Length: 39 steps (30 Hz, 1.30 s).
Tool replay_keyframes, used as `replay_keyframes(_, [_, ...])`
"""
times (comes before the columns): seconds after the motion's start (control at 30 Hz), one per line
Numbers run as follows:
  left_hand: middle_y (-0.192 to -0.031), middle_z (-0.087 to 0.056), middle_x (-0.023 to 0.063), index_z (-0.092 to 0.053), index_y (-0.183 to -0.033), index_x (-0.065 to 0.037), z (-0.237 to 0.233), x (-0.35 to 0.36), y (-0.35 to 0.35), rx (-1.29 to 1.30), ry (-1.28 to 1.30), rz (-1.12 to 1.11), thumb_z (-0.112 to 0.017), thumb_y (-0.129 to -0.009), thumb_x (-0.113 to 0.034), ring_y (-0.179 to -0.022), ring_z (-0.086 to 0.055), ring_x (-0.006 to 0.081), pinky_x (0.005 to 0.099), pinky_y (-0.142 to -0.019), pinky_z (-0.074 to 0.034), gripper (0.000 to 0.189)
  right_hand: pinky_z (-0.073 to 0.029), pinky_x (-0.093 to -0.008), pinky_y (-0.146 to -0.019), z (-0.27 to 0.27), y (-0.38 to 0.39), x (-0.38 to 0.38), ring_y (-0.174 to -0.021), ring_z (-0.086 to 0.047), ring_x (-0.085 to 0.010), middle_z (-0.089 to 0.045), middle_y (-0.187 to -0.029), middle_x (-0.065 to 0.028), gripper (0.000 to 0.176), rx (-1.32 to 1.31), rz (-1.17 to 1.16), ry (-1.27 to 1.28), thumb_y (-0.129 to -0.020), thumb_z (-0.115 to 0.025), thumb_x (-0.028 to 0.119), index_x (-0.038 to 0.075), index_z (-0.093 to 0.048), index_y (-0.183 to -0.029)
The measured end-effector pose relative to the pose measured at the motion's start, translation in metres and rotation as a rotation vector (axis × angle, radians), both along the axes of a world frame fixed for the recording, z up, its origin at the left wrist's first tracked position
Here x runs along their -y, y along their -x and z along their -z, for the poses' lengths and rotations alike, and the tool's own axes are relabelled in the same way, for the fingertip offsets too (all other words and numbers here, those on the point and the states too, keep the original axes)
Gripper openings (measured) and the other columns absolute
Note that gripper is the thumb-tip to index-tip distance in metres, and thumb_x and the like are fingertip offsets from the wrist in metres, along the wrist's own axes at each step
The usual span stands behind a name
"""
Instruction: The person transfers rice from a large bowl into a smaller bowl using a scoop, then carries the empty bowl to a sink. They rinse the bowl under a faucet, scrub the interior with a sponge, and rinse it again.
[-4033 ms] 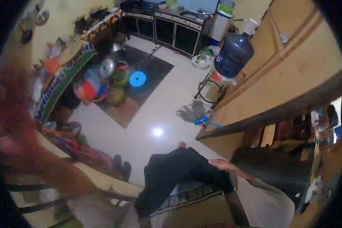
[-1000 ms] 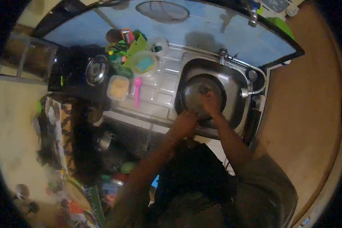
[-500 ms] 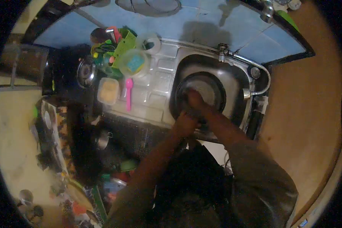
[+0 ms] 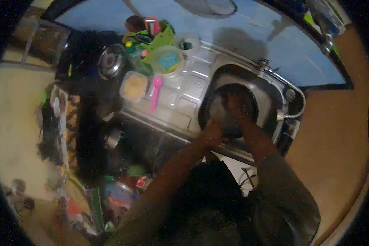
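Note:
A round dark pan (image 4: 250, 96) lies in the steel sink (image 4: 268, 88). At the pan's near left edge, my left hand (image 4: 212, 134) is closed on its rim or handle. My right hand (image 4: 234, 104) is inside the pan, over its inner surface; its fingers are dark and blurred, and whatever they hold cannot be made out. The tap (image 4: 263, 67) stands behind the sink, with a curved hose (image 4: 301, 100) ending at the sink's right side.
Left of the sink, the ribbed drainboard (image 4: 172, 104) bears a pink spoon (image 4: 156, 93), a tub with yellowish content (image 4: 134, 86), a clear bowl with a blue-yellow sponge (image 4: 169, 62) and a green basket (image 4: 162, 39). A stove (image 4: 84, 61) is farther left.
The view has turned and shifted, so the sink and drainboard sit further right and lower. My right hand has moved within the pan; my left hand stays at its edge.

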<state>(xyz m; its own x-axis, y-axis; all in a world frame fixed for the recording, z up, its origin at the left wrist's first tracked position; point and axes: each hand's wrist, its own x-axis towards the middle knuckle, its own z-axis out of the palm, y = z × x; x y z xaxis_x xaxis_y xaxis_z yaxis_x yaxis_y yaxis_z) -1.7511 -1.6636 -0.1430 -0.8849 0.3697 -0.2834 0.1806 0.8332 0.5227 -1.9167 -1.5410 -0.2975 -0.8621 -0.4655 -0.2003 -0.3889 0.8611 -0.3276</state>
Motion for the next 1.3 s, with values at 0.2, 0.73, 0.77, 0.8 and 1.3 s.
replay_keyframes(0.2, [-0.099,-0.064,0.0149,-0.071,-0.091,-0.011,-0.001,0.009,0.014,-0.116,-0.148,-0.048,-0.071,-0.068,-0.043,-0.100,-0.059,0.0314,0.0507,-0.094,-0.035,0.040,-0.044,-0.0454,-0.093,-0.078,-0.054,0.001,-0.102,-0.061,-0.0342,-0.062,-0.113,-0.0179,0.040,0.268,-0.536,0.336,-0.083,-0.055,0.027,0.010,-0.060,-0.119])
replay_keyframes(0.73, [-0.083,-0.067,0.0168,-0.070,-0.084,-0.006,0.000,0.010,0.036,0.180,0.020,-0.115,-0.073,-0.066,-0.033,-0.085,-0.066,0.0334,0.0440,-0.081,-0.052,0.033,-0.044,-0.0496,-0.092,-0.043,0.024,-0.021,-0.096,-0.062,-0.0317,-0.066,-0.097,-0.0136,0.032,-0.244,-0.374,-0.219,-0.082,-0.058,0.031,0.013,-0.063,-0.108])
replay_keyframes(0.77, [-0.083,-0.067,0.0168,-0.070,-0.084,-0.006,0.001,0.009,0.038,0.171,0.023,-0.126,-0.073,-0.066,-0.033,-0.085,-0.066,0.0334,0.0440,-0.081,-0.052,0.033,-0.044,-0.0497,-0.092,-0.040,0.025,-0.029,-0.096,-0.062,-0.0315,-0.066,-0.097,-0.0138,0.032,-0.185,-0.374,-0.290,-0.082,-0.058,0.030,0.013,-0.063,-0.108])
replay_keyframes(0.8, [-0.083,-0.068,0.0160,-0.070,-0.083,-0.006,0.008,0.008,0.036,0.110,0.035,-0.138,-0.073,-0.066,-0.032,-0.084,-0.066,0.0332,0.0449,-0.079,-0.053,0.031,-0.043,-0.0498,-0.093,-0.038,0.023,-0.035,-0.097,-0.062,-0.0313,-0.066,-0.097,-0.0140,0.031,-0.120,-0.376,-0.357,-0.082,-0.058,0.030,0.012,-0.063,-0.107])
replay_keyframes(1.3, [-0.094,-0.069,0.0146,-0.070,-0.091,-0.005,-0.007,0.030,0.032,-0.180,-0.147,-0.105,-0.069,-0.070,-0.021,-0.093,-0.064,0.0309,0.0421,-0.084,-0.051,0.027,-0.043,-0.0501,-0.093,-0.028,-0.046,-0.040,-0.099,-0.061,-0.0307,-0.066,-0.099,-0.0153,0.031,0.107,-0.423,-0.506,-0.084,-0.056,0.030,0.010,-0.063,-0.107])
